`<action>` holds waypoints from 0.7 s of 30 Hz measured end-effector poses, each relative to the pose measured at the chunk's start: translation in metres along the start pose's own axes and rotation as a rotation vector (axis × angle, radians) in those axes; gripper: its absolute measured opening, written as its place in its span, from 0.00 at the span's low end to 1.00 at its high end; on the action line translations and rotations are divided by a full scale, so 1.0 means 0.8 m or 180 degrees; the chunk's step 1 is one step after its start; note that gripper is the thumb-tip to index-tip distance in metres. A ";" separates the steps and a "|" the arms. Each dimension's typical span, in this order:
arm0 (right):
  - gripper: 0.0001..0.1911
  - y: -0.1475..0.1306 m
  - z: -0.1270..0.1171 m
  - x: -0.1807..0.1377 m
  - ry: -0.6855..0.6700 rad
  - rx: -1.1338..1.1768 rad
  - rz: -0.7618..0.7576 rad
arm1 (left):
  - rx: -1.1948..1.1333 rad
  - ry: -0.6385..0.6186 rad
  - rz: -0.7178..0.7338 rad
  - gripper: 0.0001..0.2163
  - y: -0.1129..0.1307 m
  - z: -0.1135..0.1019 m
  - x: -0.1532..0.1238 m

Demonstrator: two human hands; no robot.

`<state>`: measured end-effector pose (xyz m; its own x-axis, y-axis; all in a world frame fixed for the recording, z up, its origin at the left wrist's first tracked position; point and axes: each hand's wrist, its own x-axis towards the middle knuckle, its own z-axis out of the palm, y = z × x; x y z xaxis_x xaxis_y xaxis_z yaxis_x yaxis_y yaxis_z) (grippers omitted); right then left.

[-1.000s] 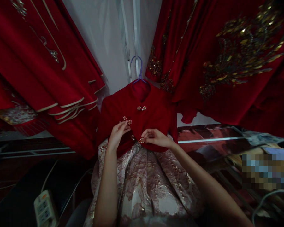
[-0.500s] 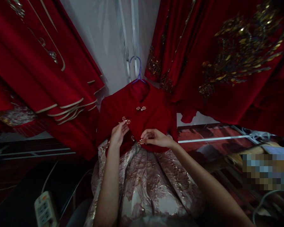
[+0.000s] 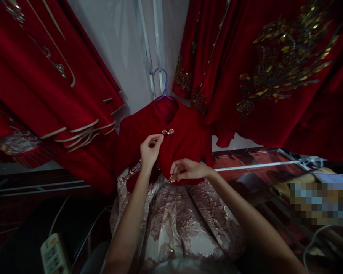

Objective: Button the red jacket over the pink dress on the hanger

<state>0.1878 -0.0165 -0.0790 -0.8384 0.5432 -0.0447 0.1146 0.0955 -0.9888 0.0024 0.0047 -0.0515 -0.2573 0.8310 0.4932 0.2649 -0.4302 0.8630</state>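
Note:
A short red jacket point(image 3: 185, 146) with a stand-up collar hangs on a purple hanger point(image 3: 165, 82), over a shiny pale brocade skirt point(image 3: 188, 228). Two flower-shaped pearl fasteners point(image 3: 168, 131) meet at its upper front. My left hand point(image 3: 151, 150) is closed in a pinch at the jacket's front, just below that pair; the fabric between thumb and finger is partly hidden. Lower down, my right hand point(image 3: 187, 170) pinches the jacket's edge by a pearl fastener point(image 3: 170, 179), its fingers curled. Beaded trim point(image 3: 134, 170) shows on the left side of the jacket.
Long red garments point(image 3: 82, 87) hang on the left, and red ones with gold sequins point(image 3: 282, 68) on the right. White rack bars point(image 3: 257, 166) run low behind. A power strip point(image 3: 55, 254) lies at lower left on a black surface.
My left hand has moved up and right, from a lower fastener to just under the top pair. My right hand has shifted slightly down with the pearl fastener at its fingertips.

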 end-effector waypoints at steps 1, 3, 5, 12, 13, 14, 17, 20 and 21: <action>0.15 -0.003 0.000 -0.003 -0.0048 -0.0056 0.0021 | 0.0447 -0.0063 0.0364 0.14 0.008 0.003 0.005; 0.15 -0.009 0.003 -0.005 -0.0149 -0.0145 0.0015 | 0.1336 -0.0299 0.0907 0.14 0.020 0.004 0.015; 0.15 -0.013 0.007 -0.006 -0.0243 -0.0182 -0.0021 | 0.1966 -0.0544 0.1326 0.12 0.028 0.001 0.024; 0.16 -0.015 0.007 -0.005 -0.0335 -0.0070 -0.0118 | 0.2353 -0.1340 0.1965 0.08 0.038 -0.009 0.056; 0.16 -0.015 0.005 -0.006 -0.0332 -0.0062 -0.0099 | 0.2235 -0.1434 0.1957 0.07 0.040 -0.008 0.060; 0.16 -0.015 0.004 -0.006 -0.0322 -0.0067 -0.0080 | 0.2091 -0.1554 0.1926 0.06 0.042 -0.007 0.063; 0.16 -0.016 0.003 -0.007 -0.0288 -0.0087 -0.0044 | 0.1548 -0.1958 0.1580 0.03 0.050 -0.002 0.067; 0.16 -0.018 0.003 -0.010 -0.0224 -0.0129 0.0006 | 0.0812 -0.1961 0.0876 0.01 0.055 0.000 0.068; 0.16 -0.020 0.002 -0.011 -0.0194 -0.0186 0.0040 | 0.0590 -0.1873 0.0656 0.02 0.056 0.000 0.068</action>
<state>0.1924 -0.0241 -0.0629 -0.8674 0.4930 -0.0673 0.1545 0.1385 -0.9782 0.0003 0.0304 0.0137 0.3539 0.8150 0.4588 0.4241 -0.5771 0.6979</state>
